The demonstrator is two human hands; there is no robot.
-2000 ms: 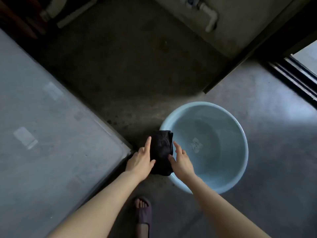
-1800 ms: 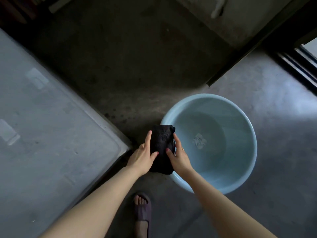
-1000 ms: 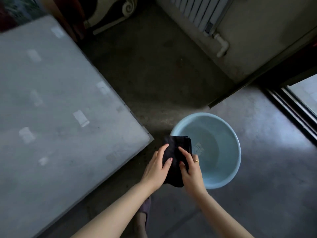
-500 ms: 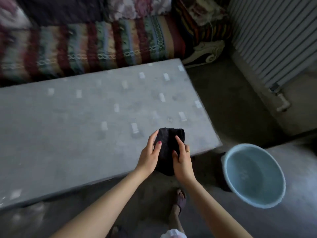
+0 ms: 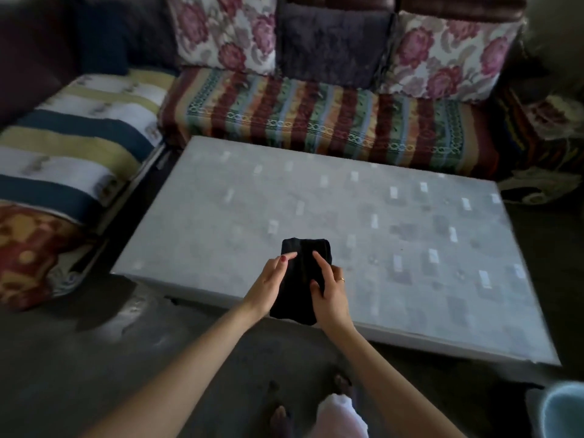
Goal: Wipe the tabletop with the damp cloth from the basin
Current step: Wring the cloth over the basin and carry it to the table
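Observation:
A folded black cloth (image 5: pixel 301 279) is held between both hands over the near edge of the grey tabletop (image 5: pixel 395 235). My left hand (image 5: pixel 268 284) grips its left side with the fingers laid on top. My right hand (image 5: pixel 331 294) grips its right side, a ring on one finger. The cloth's lower end hangs past the table edge. The light blue basin (image 5: pixel 564 412) sits on the floor at the bottom right corner, mostly cut off by the frame.
A sofa with a striped cover (image 5: pixel 316 115) and floral cushions (image 5: pixel 227 30) runs behind the table. Another striped seat (image 5: pixel 72 147) stands on the left. My feet (image 5: pixel 281 415) are on the dark concrete floor in front of the table.
The view swung from the basin to the table. Both hands carried the cloth away from the basin and now hold it over the table's near edge. The basin has slid to the lower right corner.

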